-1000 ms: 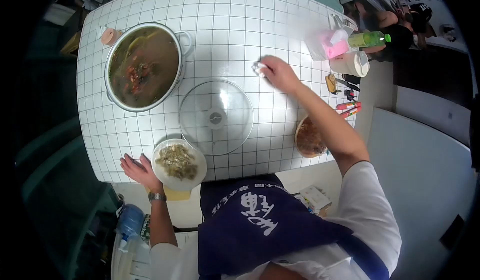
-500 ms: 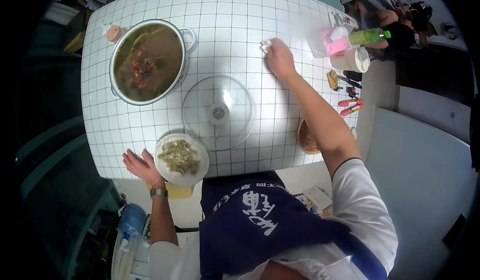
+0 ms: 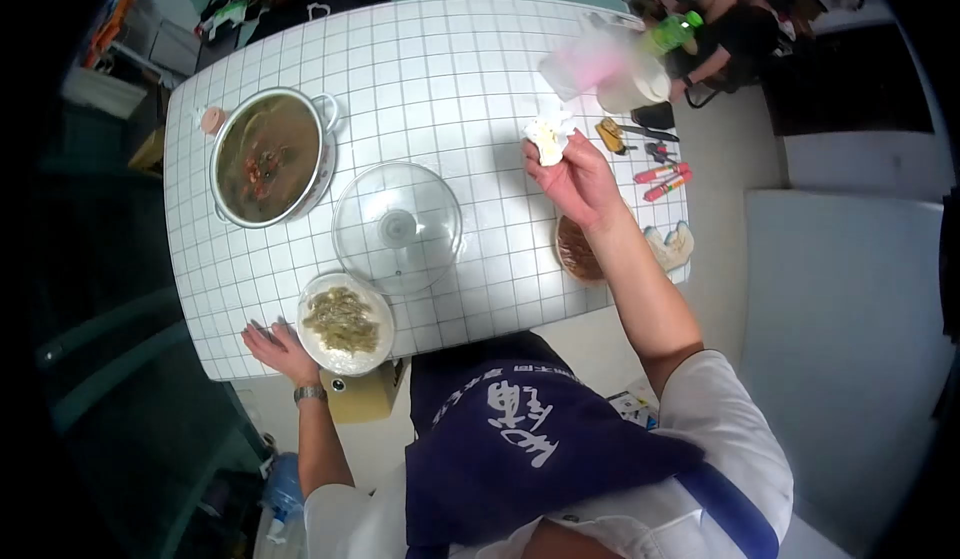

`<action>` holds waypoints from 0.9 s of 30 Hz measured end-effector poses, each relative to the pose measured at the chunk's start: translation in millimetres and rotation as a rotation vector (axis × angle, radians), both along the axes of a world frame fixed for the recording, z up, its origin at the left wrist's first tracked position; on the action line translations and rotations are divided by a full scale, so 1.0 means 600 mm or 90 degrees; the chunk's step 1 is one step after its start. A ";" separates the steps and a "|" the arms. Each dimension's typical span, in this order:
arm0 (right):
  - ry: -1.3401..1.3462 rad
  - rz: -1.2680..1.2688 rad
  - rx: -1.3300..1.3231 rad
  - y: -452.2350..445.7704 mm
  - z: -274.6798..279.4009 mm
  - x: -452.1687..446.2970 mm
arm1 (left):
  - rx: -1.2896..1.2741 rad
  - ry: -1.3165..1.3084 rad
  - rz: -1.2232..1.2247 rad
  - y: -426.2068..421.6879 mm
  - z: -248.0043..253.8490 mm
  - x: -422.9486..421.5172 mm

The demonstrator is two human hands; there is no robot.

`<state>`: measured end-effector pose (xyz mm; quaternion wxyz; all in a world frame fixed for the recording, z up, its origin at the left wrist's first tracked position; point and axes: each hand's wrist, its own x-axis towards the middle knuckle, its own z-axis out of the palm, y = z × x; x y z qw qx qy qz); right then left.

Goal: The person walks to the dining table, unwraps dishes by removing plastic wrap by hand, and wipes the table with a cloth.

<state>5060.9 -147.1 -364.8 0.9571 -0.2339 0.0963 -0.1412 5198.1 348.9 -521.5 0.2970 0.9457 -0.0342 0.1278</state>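
Note:
My right hand (image 3: pixel 578 181) is raised over the right part of the tiled table, its fingers closed on a crumpled white tissue (image 3: pixel 549 139) with a yellowish stain. My left hand (image 3: pixel 283 353) lies flat with spread fingers at the table's near left edge. Right beside it is a white plate (image 3: pixel 388 336) of greenish-brown shredded food (image 3: pixel 342 320). Behind the plate lies a round glass lid (image 3: pixel 398 227) with a central knob. A large white-rimmed pot (image 3: pixel 322 164) of brown soup with red pieces stands at the back left.
At the right edge are red tubes (image 3: pixel 663 181), a dark-bladed knife (image 3: pixel 650 133) and an oven mitt (image 3: pixel 670 247). A green bottle (image 3: pixel 670 34) and a white tub (image 3: pixel 634 86) stand behind them. A bowl of reddish-brown food (image 3: pixel 577 251) is partly behind my right forearm. Other people are beyond the table.
My right hand has lifted from the tabletop and turned, bringing the tissue nearer to me. The camera view has shifted. My left hand stays resting on the table.

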 end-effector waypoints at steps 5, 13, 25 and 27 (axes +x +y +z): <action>-0.067 -0.046 -0.005 0.006 0.034 -0.164 | 0.113 -0.015 -0.008 0.043 0.020 -0.016; 0.069 -0.342 -0.056 0.032 0.016 -0.587 | 0.176 -0.094 0.097 0.101 0.022 -0.208; 0.161 -0.505 -0.046 0.054 -0.035 -0.908 | 0.101 0.080 -0.405 -0.155 0.074 -0.553; 0.165 -0.488 -0.060 0.042 -0.034 -0.904 | 0.080 0.087 -0.503 -0.188 0.075 -0.562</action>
